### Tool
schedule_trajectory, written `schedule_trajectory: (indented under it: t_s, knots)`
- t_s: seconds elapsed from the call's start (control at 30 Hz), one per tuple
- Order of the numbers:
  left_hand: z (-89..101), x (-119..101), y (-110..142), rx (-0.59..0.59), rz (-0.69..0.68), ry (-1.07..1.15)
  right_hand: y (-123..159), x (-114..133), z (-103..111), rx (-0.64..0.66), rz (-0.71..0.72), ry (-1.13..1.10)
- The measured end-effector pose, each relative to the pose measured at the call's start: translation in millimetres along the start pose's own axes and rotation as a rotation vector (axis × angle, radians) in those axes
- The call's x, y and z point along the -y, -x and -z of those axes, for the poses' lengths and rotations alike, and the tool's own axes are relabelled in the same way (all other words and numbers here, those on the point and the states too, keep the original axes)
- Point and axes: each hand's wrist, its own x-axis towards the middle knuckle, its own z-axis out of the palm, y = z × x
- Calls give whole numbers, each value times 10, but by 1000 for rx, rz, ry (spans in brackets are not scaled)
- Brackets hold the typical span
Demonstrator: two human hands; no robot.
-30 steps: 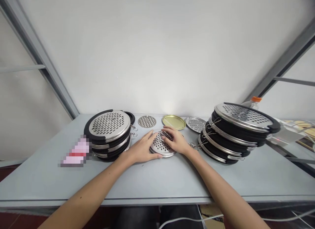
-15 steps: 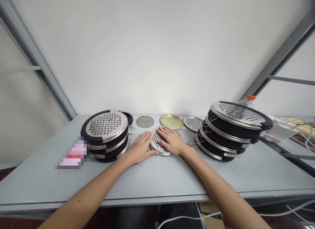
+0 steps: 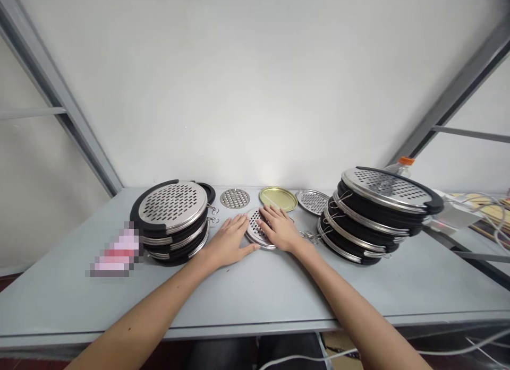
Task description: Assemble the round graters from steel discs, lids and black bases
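Note:
A round metal grater disc [image 3: 257, 231] with slotted holes lies flat on the table between my hands. My right hand [image 3: 280, 229] rests palm down over its right part, fingers stretched out, hiding much of it. Against the disc's left edge lies my left hand [image 3: 229, 241], flat with fingers extended and the thumb toward the near rim. Behind them are a round perforated plate [image 3: 235, 198], a gold-coloured round lid [image 3: 278, 198] and another grater disc [image 3: 313, 201]. Small wire clips [image 3: 309, 237] lie just right of my right hand.
A stack of black-rimmed round graters [image 3: 171, 216] stands on the left, a taller leaning stack [image 3: 374, 221] on the right. A black ring [image 3: 207, 190] shows behind the left stack. An orange-capped bottle [image 3: 404, 165] and cables [image 3: 488, 205] are at far right. The wall rises behind the table [image 3: 255, 295].
My right hand has shifted slightly to the right over the disc, with its fingers closer together. The disc sits slightly farther right. My left hand stays flat beside it.

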Motion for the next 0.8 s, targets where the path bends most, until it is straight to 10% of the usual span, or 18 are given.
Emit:
schedule_trajectory:
  t_s: [0.37, 0.8]
  knots:
    - [139, -82, 3, -196, 47, -148, -12, -266, 29, -70, 84, -233]
    - [-22, -33, 5, 11, 77, -47, 10, -274, -5, 50, 133, -161]
